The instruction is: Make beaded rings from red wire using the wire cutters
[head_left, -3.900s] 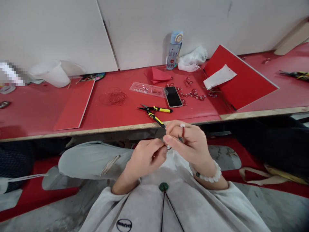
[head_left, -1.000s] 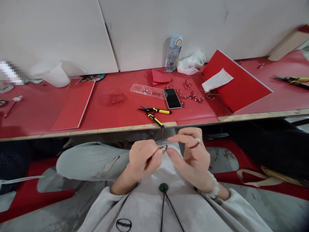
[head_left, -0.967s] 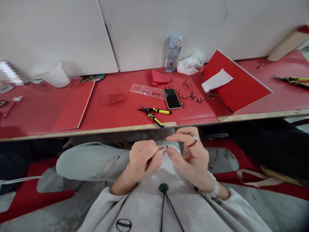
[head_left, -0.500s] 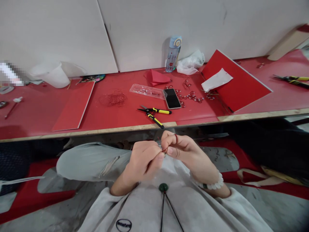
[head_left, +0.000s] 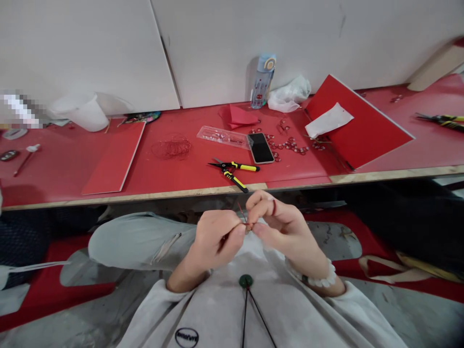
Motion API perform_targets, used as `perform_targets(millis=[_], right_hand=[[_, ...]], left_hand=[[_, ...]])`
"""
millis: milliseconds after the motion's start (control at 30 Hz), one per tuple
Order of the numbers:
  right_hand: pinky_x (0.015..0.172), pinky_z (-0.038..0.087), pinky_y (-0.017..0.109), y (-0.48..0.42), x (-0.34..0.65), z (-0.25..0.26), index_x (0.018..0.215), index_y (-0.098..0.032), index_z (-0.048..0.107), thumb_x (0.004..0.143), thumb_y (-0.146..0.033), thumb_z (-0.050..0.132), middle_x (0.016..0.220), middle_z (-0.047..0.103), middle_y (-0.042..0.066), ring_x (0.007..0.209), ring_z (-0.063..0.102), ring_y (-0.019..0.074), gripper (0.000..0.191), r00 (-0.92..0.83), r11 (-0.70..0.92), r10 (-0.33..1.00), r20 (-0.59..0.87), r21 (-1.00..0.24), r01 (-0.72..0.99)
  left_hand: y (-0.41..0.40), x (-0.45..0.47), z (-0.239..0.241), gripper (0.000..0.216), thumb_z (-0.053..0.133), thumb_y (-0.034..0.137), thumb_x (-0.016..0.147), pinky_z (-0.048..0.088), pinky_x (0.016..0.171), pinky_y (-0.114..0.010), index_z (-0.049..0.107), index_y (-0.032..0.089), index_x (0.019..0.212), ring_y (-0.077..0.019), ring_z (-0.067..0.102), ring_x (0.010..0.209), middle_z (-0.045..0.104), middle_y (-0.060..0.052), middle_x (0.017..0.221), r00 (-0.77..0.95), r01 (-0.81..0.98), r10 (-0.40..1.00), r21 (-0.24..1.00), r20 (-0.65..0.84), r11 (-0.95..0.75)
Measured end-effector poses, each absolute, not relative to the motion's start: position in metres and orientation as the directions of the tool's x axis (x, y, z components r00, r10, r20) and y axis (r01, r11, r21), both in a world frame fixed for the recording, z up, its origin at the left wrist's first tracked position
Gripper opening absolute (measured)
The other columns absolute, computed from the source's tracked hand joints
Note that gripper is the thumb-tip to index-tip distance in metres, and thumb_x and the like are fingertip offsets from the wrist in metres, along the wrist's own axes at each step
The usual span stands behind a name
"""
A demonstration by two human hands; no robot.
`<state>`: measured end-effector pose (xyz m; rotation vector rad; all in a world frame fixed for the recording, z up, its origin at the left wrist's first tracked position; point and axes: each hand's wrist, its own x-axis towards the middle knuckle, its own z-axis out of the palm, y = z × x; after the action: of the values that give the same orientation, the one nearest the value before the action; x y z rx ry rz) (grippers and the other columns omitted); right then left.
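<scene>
My left hand (head_left: 216,238) and my right hand (head_left: 281,223) meet in front of my lap, fingertips almost touching. Between them they pinch a thin red wire (head_left: 241,211), one end of which sticks up from the fingers. Something tiny and pale sits at the pinch, too small to make out. A red band circles one finger of the right hand. Just beyond, on the red table (head_left: 174,176), lie scissor-like pliers (head_left: 234,171) with yellow and black handles, jaws apart. A loose tangle of red wire (head_left: 171,147) rests farther left.
A phone (head_left: 261,148) lies beside a clear plastic tray (head_left: 223,137) and several small beaded red rings (head_left: 291,145). Behind stand a blue bottle (head_left: 262,82) and a crumpled white bag (head_left: 290,94). Red boards lie left (head_left: 116,159) and lean right (head_left: 373,125). More pliers (head_left: 442,121) are at far right.
My right hand has shifted slightly, its fingers higher and a little to the right. More of the red wire's upright end now shows. The left hand stays almost in place.
</scene>
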<state>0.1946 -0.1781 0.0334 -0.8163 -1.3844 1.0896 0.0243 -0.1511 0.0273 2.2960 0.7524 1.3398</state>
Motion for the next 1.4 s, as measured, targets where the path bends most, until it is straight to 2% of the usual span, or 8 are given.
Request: perform_targets(millis=[133, 333, 533, 767, 933, 1100, 1267, 1400], right_hand=[[0.071, 0.053, 0.029, -0.176, 0.195, 0.036, 0.079, -0.024, 0.07, 0.078, -0.002, 0.064, 0.08, 0.063, 0.0, 0.078, 0.063, 0.0158, 0.023, -0.064, 0.511, 0.86, 0.507, -0.851, 0.126], [0.071, 0.055, 0.027, -0.178, 0.203, 0.043, 0.086, -0.023, 0.076, 0.087, -0.01, 0.073, 0.082, 0.066, 0.001, 0.076, 0.064, 0.0141, 0.013, -0.089, 0.597, 0.788, 0.609, -0.721, 0.351], [0.061, 0.052, 0.028, -0.175, 0.199, 0.038, 0.082, -0.023, 0.078, 0.088, -0.022, 0.08, 0.075, 0.066, 0.001, 0.068, 0.062, 0.0143, 0.007, -0.034, 0.672, 0.728, 0.685, -0.702, 0.238], [0.052, 0.041, 0.024, -0.167, 0.197, 0.033, 0.056, -0.019, 0.059, 0.082, -0.03, 0.086, 0.062, 0.055, -0.004, 0.057, 0.05, 0.0093, 0.04, -0.109, 0.456, 0.88, 0.463, -0.886, -0.08], [0.046, 0.032, 0.023, -0.16, 0.194, 0.028, 0.046, -0.018, 0.048, 0.094, -0.046, 0.072, 0.052, 0.047, -0.004, 0.049, 0.043, 0.0077, 0.059, -0.269, 0.289, 0.895, 0.356, -0.922, -0.258], [0.041, 0.029, 0.022, -0.154, 0.194, 0.032, 0.042, -0.018, 0.046, 0.095, -0.053, 0.068, 0.049, 0.047, -0.003, 0.043, 0.043, 0.0058, 0.067, -0.316, 0.249, 0.903, 0.292, -0.953, -0.171], [0.042, 0.028, 0.022, -0.152, 0.196, 0.038, 0.043, -0.019, 0.038, 0.088, -0.051, 0.077, 0.05, 0.043, -0.005, 0.043, 0.038, 0.005, 0.068, -0.252, 0.298, 0.919, 0.304, -0.953, -0.061], [0.043, 0.03, 0.022, -0.151, 0.193, 0.034, 0.045, -0.02, 0.039, 0.095, -0.044, 0.065, 0.048, 0.043, -0.005, 0.044, 0.038, 0.0061, 0.062, -0.259, 0.253, 0.932, 0.252, -0.967, -0.032]], left_hand=[[-0.15, 0.026, 0.028, 0.035, 0.048, 0.014, 0.097, 0.029, 0.046, -0.025, 0.045, 0.021, 0.063, -0.0086, 0.037, 0.047, 0.044, 0.006, 0.051, 0.422, 0.253, 0.618, 0.568, 0.663, -0.783], [-0.153, 0.026, 0.028, 0.041, 0.047, 0.02, 0.1, 0.033, 0.048, -0.024, 0.048, 0.02, 0.058, -0.0092, 0.041, 0.047, 0.049, 0.004, 0.051, 0.417, 0.295, 0.67, 0.606, 0.614, -0.739], [-0.156, 0.024, 0.033, 0.04, 0.047, 0.017, 0.097, 0.032, 0.048, -0.025, 0.047, 0.021, 0.058, -0.0101, 0.038, 0.049, 0.046, 0.004, 0.05, 0.441, 0.288, 0.649, 0.587, 0.62, -0.757], [-0.15, 0.025, 0.038, 0.039, 0.048, 0.016, 0.093, 0.023, 0.045, -0.024, 0.035, 0.021, 0.057, -0.0082, 0.023, 0.048, 0.032, 0.008, 0.048, 0.555, 0.219, 0.645, 0.655, 0.526, -0.723], [-0.148, 0.028, 0.042, 0.031, 0.045, 0.01, 0.09, 0.032, 0.048, -0.02, 0.056, 0.019, 0.062, -0.0072, 0.043, 0.047, 0.056, 0.005, 0.052, 0.624, 0.184, 0.634, 0.703, 0.457, -0.687], [-0.144, 0.03, 0.035, 0.027, 0.042, 0.006, 0.083, 0.04, 0.051, -0.018, 0.065, 0.018, 0.075, -0.0081, 0.056, 0.049, 0.07, 0.002, 0.062, 0.646, 0.131, 0.586, 0.685, 0.49, -0.717], [-0.141, 0.032, 0.028, 0.025, 0.043, 0.005, 0.085, 0.031, 0.046, -0.02, 0.054, 0.02, 0.069, -0.0066, 0.046, 0.045, 0.061, 0.005, 0.056, 0.633, 0.067, 0.522, 0.631, 0.572, -0.773], [-0.143, 0.033, 0.028, 0.027, 0.043, 0.006, 0.085, 0.025, 0.045, -0.024, 0.043, 0.021, 0.063, -0.0071, 0.039, 0.044, 0.05, 0.006, 0.05, 0.621, 0.131, 0.508, 0.56, 0.596, -0.818]])
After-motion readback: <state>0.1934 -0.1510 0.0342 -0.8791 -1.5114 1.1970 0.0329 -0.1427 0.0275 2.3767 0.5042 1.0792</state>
